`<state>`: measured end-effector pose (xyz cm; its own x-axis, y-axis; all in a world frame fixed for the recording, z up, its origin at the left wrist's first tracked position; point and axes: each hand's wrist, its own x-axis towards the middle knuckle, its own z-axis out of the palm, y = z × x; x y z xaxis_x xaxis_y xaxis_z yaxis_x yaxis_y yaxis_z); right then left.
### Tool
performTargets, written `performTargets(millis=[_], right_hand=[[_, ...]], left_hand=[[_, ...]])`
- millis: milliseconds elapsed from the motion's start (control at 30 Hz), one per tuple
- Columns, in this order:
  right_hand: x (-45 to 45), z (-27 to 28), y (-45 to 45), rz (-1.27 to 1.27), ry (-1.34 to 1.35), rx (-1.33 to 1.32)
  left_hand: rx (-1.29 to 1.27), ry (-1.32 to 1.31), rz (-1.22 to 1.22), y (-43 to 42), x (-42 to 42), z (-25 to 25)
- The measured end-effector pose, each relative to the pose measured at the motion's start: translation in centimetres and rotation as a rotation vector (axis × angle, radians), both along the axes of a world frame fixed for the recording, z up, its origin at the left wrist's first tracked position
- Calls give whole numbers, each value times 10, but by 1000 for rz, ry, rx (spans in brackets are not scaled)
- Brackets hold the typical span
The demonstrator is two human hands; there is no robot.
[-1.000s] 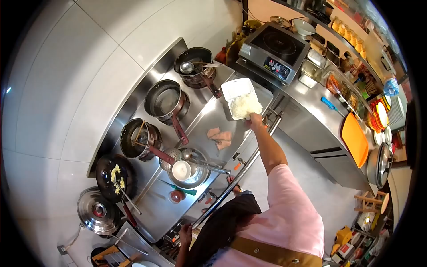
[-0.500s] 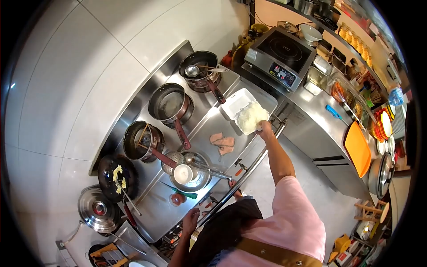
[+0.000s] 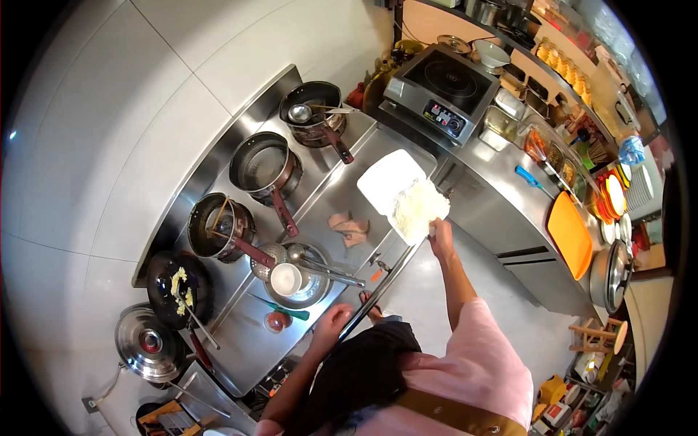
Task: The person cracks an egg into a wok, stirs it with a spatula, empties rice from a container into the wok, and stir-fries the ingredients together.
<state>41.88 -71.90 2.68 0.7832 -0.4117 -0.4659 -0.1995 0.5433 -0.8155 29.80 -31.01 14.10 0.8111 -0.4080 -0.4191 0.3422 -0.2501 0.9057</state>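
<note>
My right hand (image 3: 439, 236) grips the near edge of an open white foam takeaway container (image 3: 389, 182). White rice (image 3: 419, 209) fills its lower half, and the lid is folded back to the left. My left hand (image 3: 334, 321) hovers by the stove's front rail, fingers loosely bent, with nothing visible in it. The nearest things to it are a green-handled tool (image 3: 289, 312) and a small reddish jar (image 3: 276, 321). A crumpled cloth (image 3: 349, 228) lies on the steel top left of the container.
Three long-handled pots, including the middle one (image 3: 262, 163), line the back. A wok (image 3: 164, 287) holds yellowish food and a utensil. Near it are a steel lid (image 3: 138, 349) and a white bowl (image 3: 286, 279) among ladles. An induction cooker (image 3: 436, 91) and orange tray (image 3: 568, 232) occupy the right counter.
The view has shifted, moving the stove leftward in frame. My right hand has brought the container toward me, nearer the front rail. My left hand has risen along the rail.
</note>
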Motion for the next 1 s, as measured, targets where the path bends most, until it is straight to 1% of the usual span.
performTargets(millis=[33,67,100,133,167,267,300,333,400,433,500,533,567,600,633,667,700,767,800,833,867,900,933,967,1000], right_hand=[[-12,6,3,3,0,0],[-26,27,13,44,-1,-13],[-36,59,30,30,16,23],[-43,79,42,69,-2,12],[-51,94,56,116,-16,4],[-57,130,111,288,-3,38],[-55,141,134,352,-4,59],[-52,151,162,426,-7,85],[-46,180,222,582,-4,117],[-43,173,249,655,-8,126],[-35,186,306,853,-14,126],[-33,183,333,951,-55,104],[-33,187,361,1040,-94,78],[-32,193,386,1200,-81,56],[-39,211,419,1244,-50,43],[-43,203,448,1354,-86,68],[-43,192,476,1462,-124,92],[-47,201,529,1656,-42,136],[-44,209,550,1765,43,163],[-42,189,577,1730,-53,158],[-44,185,602,1641,-123,-48],[-45,180,626,1536,-193,-246],[-42,147,651,1470,-278,-430],[-47,141,670,1464,-255,-508],[-52,142,686,1531,-196,-541]], left_hand=[[-107,53,37,-13,6,1],[-175,50,26,-23,14,8],[-242,45,20,-32,20,16],[-263,26,45,-37,22,14],[-265,51,28,-40,27,22],[-532,112,227,-36,28,34],[-630,111,283,-27,28,36],[-677,150,324,-11,22,35],[-832,85,482,21,13,41],[-937,-20,586,38,8,48],[-937,-51,787,83,-11,51],[-897,-76,886,106,-24,51],[-865,-28,964,127,-35,68],[-874,-39,1032,148,-46,72],[-887,-45,1098,168,-58,75],[-839,-25,1241,187,-67,80],[-922,-83,1233,212,-81,75],[-925,-247,1357,250,-107,89],[-895,-252,1459,273,-120,90],[-862,-254,1559,295,-134,91],[-791,-223,1657,311,-142,111],[-778,-334,1646,338,-152,100],[-771,-362,1689,363,-159,94],[-764,-388,1728,387,-163,89],[-734,-418,1719,412,-161,85]])
